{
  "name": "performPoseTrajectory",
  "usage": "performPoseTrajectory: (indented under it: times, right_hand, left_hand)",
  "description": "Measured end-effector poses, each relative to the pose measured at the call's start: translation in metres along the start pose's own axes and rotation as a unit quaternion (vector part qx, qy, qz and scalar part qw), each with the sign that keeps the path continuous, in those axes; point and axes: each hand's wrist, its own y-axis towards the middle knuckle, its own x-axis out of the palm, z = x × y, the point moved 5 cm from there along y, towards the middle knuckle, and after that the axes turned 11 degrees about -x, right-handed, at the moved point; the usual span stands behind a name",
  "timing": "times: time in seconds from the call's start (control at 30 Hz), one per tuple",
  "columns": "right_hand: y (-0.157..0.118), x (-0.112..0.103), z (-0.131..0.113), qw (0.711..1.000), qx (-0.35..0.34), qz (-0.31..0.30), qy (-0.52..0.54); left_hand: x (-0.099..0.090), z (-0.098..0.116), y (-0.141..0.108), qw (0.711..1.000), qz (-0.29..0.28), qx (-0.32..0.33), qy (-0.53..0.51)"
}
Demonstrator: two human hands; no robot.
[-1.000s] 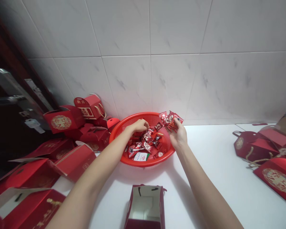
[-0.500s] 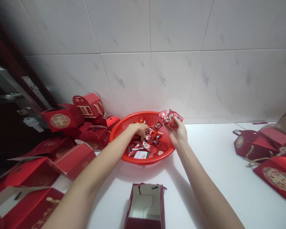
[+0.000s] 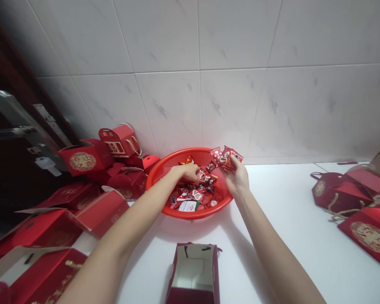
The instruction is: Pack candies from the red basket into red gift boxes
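Note:
A red plastic basket with mesh sides stands against the wall, partly filled with wrapped candies in red, white and brown wrappers. Inside it, my left hand has its fingers closed at the pile; whether a candy is in them is hidden. My right hand is at the basket's right rim, its fingers closed round several wrapped candies that stick out above the rim. Nearer to me, an open dark red gift box stands with its white inside facing up.
Many red gift boxes are piled along the left side. More boxes with rope handles lie at the right. A tiled wall rises behind the white table. A door handle with a key is at far left.
My left hand has shifted slightly to the right and up over the pile, and candies under it have moved. My right hand stays nearly still with its candies.

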Motion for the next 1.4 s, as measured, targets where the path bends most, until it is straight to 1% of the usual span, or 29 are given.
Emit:
performPoseTrajectory:
  times: [0.17, 0.3, 0.37, 0.43, 0.5, 0.53, 0.57, 0.63, 0.67, 0.73, 0.83, 0.9, 0.97, 1.03, 1.1, 1.17, 1.23, 1.3, 1.4]
  right_hand:
    - [0.002, -0.001, 0.001, 1.000, -0.001, -0.004, -0.002]
    - [0.005, -0.003, 0.003, 1.000, -0.012, -0.021, -0.009]
    - [0.005, -0.003, 0.003, 0.999, -0.013, -0.029, -0.011]
    - [0.005, -0.003, 0.004, 0.999, -0.013, -0.032, -0.010]
    - [0.005, -0.003, 0.004, 0.999, -0.011, -0.030, -0.008]
    - [0.005, -0.003, 0.004, 1.000, -0.010, -0.028, -0.008]
    - [0.006, -0.003, 0.004, 1.000, -0.007, -0.029, -0.008]
    - [0.006, -0.002, 0.004, 0.999, -0.003, -0.040, -0.013]
    - [0.006, -0.002, 0.004, 0.999, -0.001, -0.051, -0.016]
    - [0.006, 0.000, 0.004, 0.996, 0.003, -0.082, -0.024]
    - [0.004, 0.003, 0.001, 0.991, 0.010, -0.127, -0.029]
    - [0.000, 0.007, -0.003, 0.988, 0.021, -0.151, -0.030]
    - [-0.006, 0.010, -0.008, 0.984, 0.037, -0.169, -0.033]
    - [-0.016, 0.013, -0.017, 0.979, 0.050, -0.193, -0.043]
    - [-0.031, 0.015, -0.030, 0.970, 0.056, -0.229, -0.065]
    - [-0.050, 0.017, -0.045, 0.955, 0.057, -0.273, -0.103]
    - [-0.071, 0.019, -0.060, 0.934, 0.052, -0.323, -0.144]
    - [-0.092, 0.022, -0.075, 0.914, 0.041, -0.367, -0.167]
    - [-0.119, 0.027, -0.090, 0.883, 0.018, -0.427, -0.195]
  left_hand:
    - [0.011, 0.008, 0.008, 0.998, -0.016, -0.035, 0.039]
    - [0.016, 0.015, 0.011, 0.999, -0.024, -0.032, 0.028]
    - [0.012, 0.012, 0.008, 1.000, -0.022, -0.016, -0.002]
    - [0.004, 0.004, 0.003, 0.999, -0.011, 0.004, -0.035]
    - [-0.009, -0.005, -0.002, 0.995, 0.019, 0.031, -0.095]
    - [-0.015, -0.009, -0.005, 0.987, 0.036, 0.050, -0.148]
    - [-0.022, -0.012, -0.007, 0.973, 0.051, 0.071, -0.216]
    - [-0.031, -0.016, -0.014, 0.925, 0.073, 0.106, -0.359]
    - [-0.034, -0.017, -0.017, 0.900, 0.082, 0.116, -0.413]
    - [-0.037, -0.017, -0.027, 0.868, 0.109, 0.125, -0.468]
    - [-0.037, -0.013, -0.049, 0.843, 0.161, 0.139, -0.493]
    - [-0.034, -0.012, -0.070, 0.827, 0.195, 0.146, -0.506]
    - [-0.029, -0.012, -0.093, 0.816, 0.215, 0.155, -0.513]
    - [-0.023, -0.011, -0.118, 0.810, 0.205, 0.172, -0.522]
    - [-0.017, -0.008, -0.146, 0.805, 0.175, 0.192, -0.534]
    - [-0.011, -0.002, -0.176, 0.807, 0.138, 0.215, -0.532]
    - [-0.007, 0.007, -0.204, 0.817, 0.111, 0.237, -0.514]
    - [-0.002, 0.016, -0.226, 0.839, 0.087, 0.249, -0.475]
    - [0.007, 0.027, -0.245, 0.883, 0.088, 0.242, -0.392]
